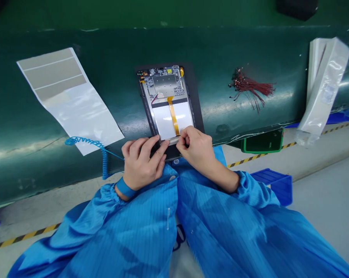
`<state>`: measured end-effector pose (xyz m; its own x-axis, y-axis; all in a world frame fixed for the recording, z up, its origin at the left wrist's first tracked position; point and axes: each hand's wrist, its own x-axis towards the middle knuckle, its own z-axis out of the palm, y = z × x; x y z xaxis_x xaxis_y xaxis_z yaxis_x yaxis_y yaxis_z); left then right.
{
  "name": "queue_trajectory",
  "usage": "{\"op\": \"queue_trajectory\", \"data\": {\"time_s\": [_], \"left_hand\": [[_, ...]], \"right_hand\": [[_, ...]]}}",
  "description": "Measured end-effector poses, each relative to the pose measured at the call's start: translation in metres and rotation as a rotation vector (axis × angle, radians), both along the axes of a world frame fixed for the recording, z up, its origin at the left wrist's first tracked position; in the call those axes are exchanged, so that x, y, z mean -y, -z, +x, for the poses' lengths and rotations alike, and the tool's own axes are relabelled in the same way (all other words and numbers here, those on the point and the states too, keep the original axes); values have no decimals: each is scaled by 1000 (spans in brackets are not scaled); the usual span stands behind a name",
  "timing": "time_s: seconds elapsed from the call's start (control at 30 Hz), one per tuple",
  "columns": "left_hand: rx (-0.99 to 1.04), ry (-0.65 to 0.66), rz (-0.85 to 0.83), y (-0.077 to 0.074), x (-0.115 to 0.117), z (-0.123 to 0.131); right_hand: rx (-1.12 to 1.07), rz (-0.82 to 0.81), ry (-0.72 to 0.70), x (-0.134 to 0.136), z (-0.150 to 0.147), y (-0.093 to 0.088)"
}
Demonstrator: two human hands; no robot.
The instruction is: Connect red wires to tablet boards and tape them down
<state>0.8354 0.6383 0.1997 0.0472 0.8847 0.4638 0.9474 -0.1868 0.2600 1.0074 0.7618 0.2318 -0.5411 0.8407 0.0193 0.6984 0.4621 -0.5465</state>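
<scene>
An opened tablet [165,87] lies on the green bench before me, its circuit board at the far end and a white battery [162,121] with a yellow ribbon cable [173,117] across it. At the near end, a thin grey strip [173,140] runs along the battery's lower edge. My left hand [145,160] rests there with fingers apart, index fingertip against the strip's left end. My right hand [196,146] is closed in a pinch at the right end of that strip. The pinching fingertips partly hide what they grip.
On the left lies a white backing sheet [84,116] with grey strips [51,71]. A coiled blue cord [104,162] runs towards my left wristband [125,188]. Thin dark-red wires [251,87] lie right, then plastic-wrapped white packages [325,83]. Green [263,141] and blue bins [274,185] stand below.
</scene>
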Motion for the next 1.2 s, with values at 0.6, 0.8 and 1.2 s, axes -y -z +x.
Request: {"op": "queue_trajectory", "data": {"time_s": [0.6, 0.8, 1.2], "left_hand": [[-32, 173, -186, -7, -36, 1], [-33, 187, -247, -19, -32, -12], [70, 58, -128, -43, -36, 0]], "right_hand": [[-53, -309, -152, -22, 17, -22], [-218, -436, -181, -34, 30, -21], [97, 234, -135, -205, 128, 24]]}}
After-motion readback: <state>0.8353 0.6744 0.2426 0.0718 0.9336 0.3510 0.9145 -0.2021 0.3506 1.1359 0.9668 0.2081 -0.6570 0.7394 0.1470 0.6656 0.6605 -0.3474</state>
